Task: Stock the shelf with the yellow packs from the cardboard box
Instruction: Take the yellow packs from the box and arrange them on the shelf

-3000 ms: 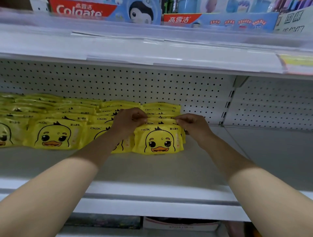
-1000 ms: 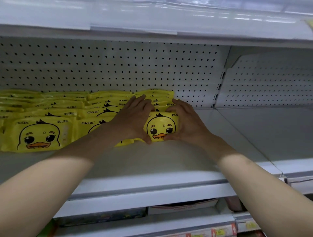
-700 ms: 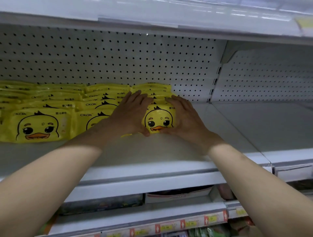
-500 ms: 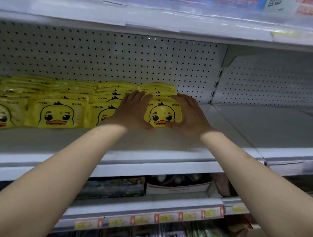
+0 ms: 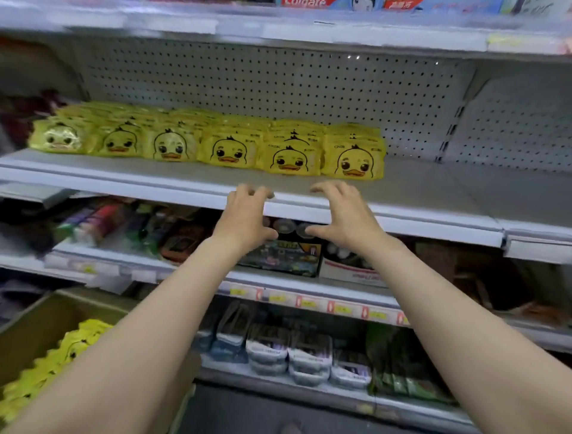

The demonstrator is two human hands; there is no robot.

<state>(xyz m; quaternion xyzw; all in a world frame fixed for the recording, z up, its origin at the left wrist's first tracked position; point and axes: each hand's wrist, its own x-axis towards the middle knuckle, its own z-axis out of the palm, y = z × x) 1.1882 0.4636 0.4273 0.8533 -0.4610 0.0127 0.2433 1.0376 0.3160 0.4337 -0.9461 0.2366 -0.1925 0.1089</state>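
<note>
Yellow duck-face packs stand in several rows on the grey shelf (image 5: pixel 418 192); the rightmost row (image 5: pixel 353 155) ends near the shelf's middle. My left hand (image 5: pixel 247 217) and my right hand (image 5: pixel 343 213) hover side by side in front of the shelf's front edge, below the packs, fingers loosely curled and holding nothing. At the lower left the cardboard box (image 5: pixel 37 328) stands open, with more yellow packs (image 5: pixel 74 344) inside; my left forearm partly covers it.
The shelf's right part bears no goods, backed by white pegboard (image 5: pixel 309 83). Lower shelves hold assorted boxes (image 5: pixel 281 257) and packaged goods (image 5: pixel 309 356). Toothpaste boxes (image 5: pixel 309 3) sit on the top shelf.
Both hands have let go of the front pack in the rightmost row and pulled back to the shelf edge. The view has dropped and backed off, bringing the box into sight.
</note>
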